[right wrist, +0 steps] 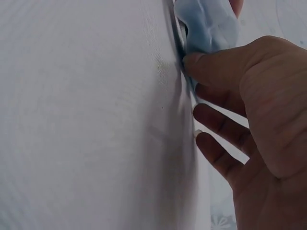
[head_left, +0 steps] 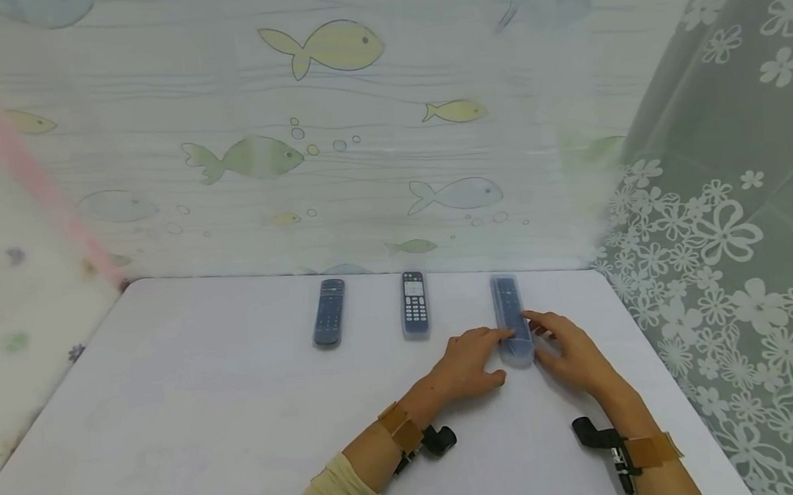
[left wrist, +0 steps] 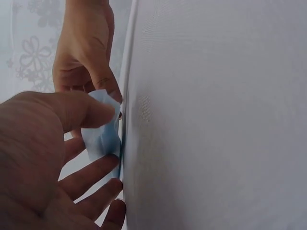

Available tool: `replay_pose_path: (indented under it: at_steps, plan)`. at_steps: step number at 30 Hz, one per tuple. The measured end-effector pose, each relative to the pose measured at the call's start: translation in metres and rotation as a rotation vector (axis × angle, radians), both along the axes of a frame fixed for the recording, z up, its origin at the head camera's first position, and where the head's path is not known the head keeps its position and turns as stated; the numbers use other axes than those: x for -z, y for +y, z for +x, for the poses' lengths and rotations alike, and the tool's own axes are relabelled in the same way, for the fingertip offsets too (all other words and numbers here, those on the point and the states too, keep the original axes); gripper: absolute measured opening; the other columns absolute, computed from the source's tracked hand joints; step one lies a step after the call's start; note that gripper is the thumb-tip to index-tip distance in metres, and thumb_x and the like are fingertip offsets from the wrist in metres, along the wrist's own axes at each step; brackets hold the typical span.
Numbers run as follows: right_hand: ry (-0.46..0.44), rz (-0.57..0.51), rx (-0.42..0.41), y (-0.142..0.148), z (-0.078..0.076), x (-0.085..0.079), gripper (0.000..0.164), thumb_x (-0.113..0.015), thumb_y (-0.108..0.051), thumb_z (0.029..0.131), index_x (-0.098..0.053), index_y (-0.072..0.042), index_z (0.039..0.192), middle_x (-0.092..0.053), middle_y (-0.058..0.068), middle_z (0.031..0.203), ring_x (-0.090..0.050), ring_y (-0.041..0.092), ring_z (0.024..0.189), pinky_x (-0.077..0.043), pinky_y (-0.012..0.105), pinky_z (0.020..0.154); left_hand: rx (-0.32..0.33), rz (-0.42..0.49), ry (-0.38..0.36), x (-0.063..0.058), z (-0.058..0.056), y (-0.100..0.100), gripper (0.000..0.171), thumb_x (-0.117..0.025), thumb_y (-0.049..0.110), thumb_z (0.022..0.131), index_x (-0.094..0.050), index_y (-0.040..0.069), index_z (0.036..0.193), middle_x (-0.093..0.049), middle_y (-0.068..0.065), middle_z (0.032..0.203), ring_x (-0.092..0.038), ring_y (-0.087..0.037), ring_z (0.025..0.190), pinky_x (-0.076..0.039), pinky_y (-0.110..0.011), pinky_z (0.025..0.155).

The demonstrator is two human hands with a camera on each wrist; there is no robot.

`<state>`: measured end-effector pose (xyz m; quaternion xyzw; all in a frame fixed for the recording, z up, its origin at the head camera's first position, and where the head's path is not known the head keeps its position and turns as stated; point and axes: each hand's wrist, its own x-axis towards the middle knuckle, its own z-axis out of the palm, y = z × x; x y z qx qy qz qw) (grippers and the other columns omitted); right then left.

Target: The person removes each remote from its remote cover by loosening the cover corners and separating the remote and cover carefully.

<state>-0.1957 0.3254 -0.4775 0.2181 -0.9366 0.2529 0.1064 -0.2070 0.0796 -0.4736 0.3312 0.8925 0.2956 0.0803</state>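
A remote control (head_left: 508, 301) in a clear, bluish plastic cover lies on the white table, at the right of the row. My left hand (head_left: 470, 363) reaches it from the left, with a finger touching the cover. On its other side, my right hand (head_left: 573, 354) has its fingertips by the right edge. In the left wrist view, the left thumb passes in front of the cover (left wrist: 106, 139), and its fingers are spread and loosely bent. The right wrist view shows the right thumb beside the cover's rounded end (right wrist: 208, 26), with the other fingers apart near the tabletop.
Two more remotes lie to the left: a dark one (head_left: 329, 313) and one with white buttons (head_left: 414, 306). A fish-patterned curtain (head_left: 366, 203) hangs along the table's (head_left: 194, 415) back edge. Flowered lace cloth (head_left: 733, 316) covers the right side.
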Motion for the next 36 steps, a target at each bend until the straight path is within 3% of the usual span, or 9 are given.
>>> replay_pose_path:
  at_steps: [9,14,18,29,36]
  plan:
    - [0.040,-0.056,-0.090,-0.001,0.000,-0.001,0.067,-0.076,0.013,0.088,-0.059,-0.009,0.149,-0.066,0.007,0.125,-0.069,0.029,0.103,-0.061,0.044,0.082,-0.086,0.205,0.071,0.003,-0.001,-0.001,0.058,-0.078,0.009,0.094,-0.059,0.019,0.148,-0.063,-0.001,0.140,-0.063,-0.014,0.126,-0.052,-0.027,0.104]
    - [0.064,-0.073,-0.117,-0.007,0.003,-0.008,0.065,-0.075,0.014,0.088,-0.062,-0.011,0.147,-0.064,0.003,0.120,-0.068,0.026,0.100,-0.061,0.042,0.081,-0.123,0.273,0.124,-0.001,0.000,-0.005,0.050,-0.081,0.010,0.094,-0.064,0.020,0.141,-0.065,0.001,0.128,-0.066,-0.013,0.118,-0.053,-0.024,0.098]
    - [0.075,-0.076,-0.130,-0.011,0.007,-0.013,0.063,-0.077,0.012,0.089,-0.063,-0.011,0.146,-0.064,0.002,0.119,-0.067,0.025,0.100,-0.061,0.041,0.081,-0.118,0.299,0.162,-0.004,0.000,-0.009,0.044,-0.081,0.014,0.095,-0.066,0.020,0.137,-0.066,0.002,0.124,-0.067,-0.011,0.114,-0.054,-0.023,0.096]
    - [0.126,-0.074,-0.158,-0.021,0.015,-0.033,0.059,-0.077,0.010,0.090,-0.065,-0.011,0.143,-0.065,-0.002,0.115,-0.069,0.016,0.097,-0.062,0.044,0.079,-0.079,0.352,0.225,-0.018,0.003,-0.019,0.035,-0.078,0.019,0.100,-0.068,0.018,0.134,-0.065,0.001,0.114,-0.069,-0.021,0.108,-0.052,-0.020,0.090]
    - [0.148,-0.097,-0.157,-0.031,0.024,-0.048,0.054,-0.076,0.007,0.092,-0.066,-0.014,0.141,-0.067,-0.006,0.110,-0.066,0.009,0.095,-0.061,0.035,0.080,-0.078,0.397,0.287,-0.034,0.008,-0.025,0.035,-0.080,0.017,0.097,-0.067,0.017,0.129,-0.064,0.003,0.109,-0.065,-0.016,0.100,-0.050,-0.017,0.084]
